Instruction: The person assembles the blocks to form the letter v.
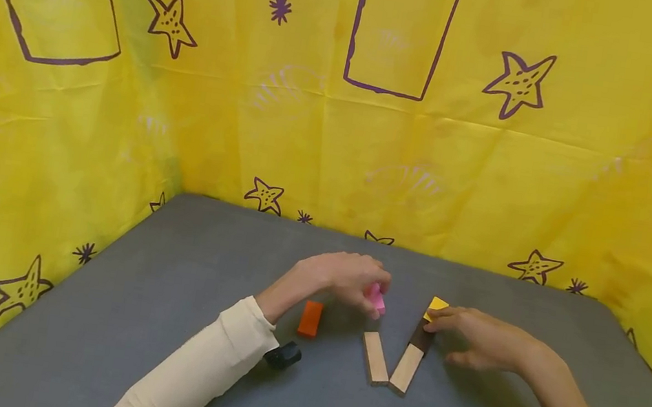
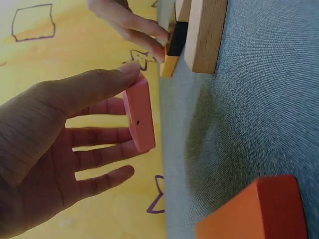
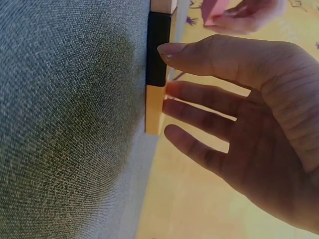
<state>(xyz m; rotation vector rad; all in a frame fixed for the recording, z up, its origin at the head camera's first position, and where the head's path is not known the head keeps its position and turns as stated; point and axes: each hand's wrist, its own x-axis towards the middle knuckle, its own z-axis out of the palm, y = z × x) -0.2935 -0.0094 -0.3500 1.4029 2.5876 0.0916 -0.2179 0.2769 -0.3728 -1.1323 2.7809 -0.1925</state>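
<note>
My left hand point(image 1: 349, 278) pinches a pink block point(image 1: 376, 299) between thumb and fingers, raised above the mat, as the left wrist view confirms. Two plain wooden blocks, a left one point(image 1: 376, 359) and a right one point(image 1: 405, 370), meet at their near ends in a V. The right arm of the V continues with a dark block point(image 1: 422, 337) and a yellow block point(image 1: 438, 304), laid end to end. My right hand point(image 1: 485, 337) rests its extended fingers at the yellow block point(image 3: 154, 110), with its thumb by the dark block point(image 3: 158, 50).
An orange block point(image 1: 310, 319) lies apart on the grey mat point(image 1: 216, 271), left of the V and close to my left forearm. Yellow cloth walls point(image 1: 311, 132) with dark drawings rise behind and at both sides. Dark wrist straps are on both arms.
</note>
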